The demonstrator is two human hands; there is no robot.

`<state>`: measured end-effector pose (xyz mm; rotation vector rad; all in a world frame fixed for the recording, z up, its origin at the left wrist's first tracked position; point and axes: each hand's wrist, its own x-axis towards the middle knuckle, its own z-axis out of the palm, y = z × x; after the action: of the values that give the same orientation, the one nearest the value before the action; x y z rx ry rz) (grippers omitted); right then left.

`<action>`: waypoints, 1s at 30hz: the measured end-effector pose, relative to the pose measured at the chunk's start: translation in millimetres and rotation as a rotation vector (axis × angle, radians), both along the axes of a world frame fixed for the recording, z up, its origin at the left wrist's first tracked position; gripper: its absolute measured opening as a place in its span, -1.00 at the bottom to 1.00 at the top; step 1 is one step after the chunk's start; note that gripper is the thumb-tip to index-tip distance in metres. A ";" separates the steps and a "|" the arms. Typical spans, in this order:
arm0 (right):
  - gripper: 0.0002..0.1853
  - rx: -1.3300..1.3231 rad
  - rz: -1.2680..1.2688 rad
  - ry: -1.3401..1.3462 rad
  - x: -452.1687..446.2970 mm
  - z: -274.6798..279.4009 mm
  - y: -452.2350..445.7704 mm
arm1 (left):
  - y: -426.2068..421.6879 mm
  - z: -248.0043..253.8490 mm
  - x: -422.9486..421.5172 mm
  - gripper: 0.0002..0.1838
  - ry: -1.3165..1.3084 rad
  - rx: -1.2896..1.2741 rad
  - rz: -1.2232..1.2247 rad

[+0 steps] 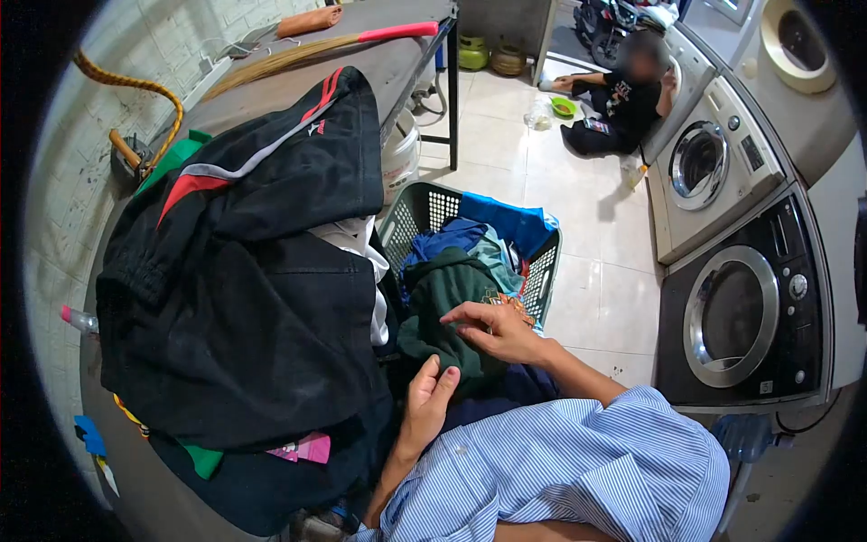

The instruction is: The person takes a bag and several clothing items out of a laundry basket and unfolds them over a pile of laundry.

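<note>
My left hand (428, 404) is at the lower middle, fingers and thumb drawn together at the edge of a dark green garment (442, 291), which it appears to pinch. Over the same garment is my right hand (502, 333), its fingers stretched out and the thumb apart, holding nothing. An orange and gold print on the cloth shows just beyond that hand. The green garment lies partly over the near side of a green plastic laundry basket (403, 219). Blue and light teal clothes (495, 259) fill the basket behind it.
Black shorts with red and grey trim (262, 262) top a clothes pile on the left table (361, 25). A straw broom (289, 61) lies farther back. Front-loading washers (736, 316) line the right side. Another person (628, 99) sits on the floor near a green bowl (564, 107).
</note>
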<state>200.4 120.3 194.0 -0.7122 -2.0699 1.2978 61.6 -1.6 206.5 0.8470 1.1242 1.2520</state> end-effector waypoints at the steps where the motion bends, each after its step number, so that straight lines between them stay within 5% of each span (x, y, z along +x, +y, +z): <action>1: -0.78 0.050 0.010 0.041 -1.1 -2.1 1.9 | -0.8 0.5 -0.4 -0.87 0.025 -0.001 -0.037; 8: -0.76 0.007 0.205 -0.027 -2.3 -6.8 10.1 | -3.6 -0.3 0.1 -0.85 0.213 -0.078 -0.342; 12: -0.75 0.088 0.296 -0.618 -15.0 -10.7 7.0 | -3.2 3.1 6.0 -0.83 0.295 -0.014 -0.453; 22: -0.71 0.278 0.300 -1.150 -35.0 -27.8 0.1 | -5.4 -8.8 7.5 -0.88 0.369 -0.013 -0.546; 30: -0.77 -0.051 0.032 -0.612 -15.0 -39.7 18.6 | -6.3 -9.5 9.4 -0.82 0.318 -0.021 -0.485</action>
<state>185.4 138.9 154.3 -1.2218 -2.5301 1.2572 70.9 -7.9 197.0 1.2459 1.0878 0.7183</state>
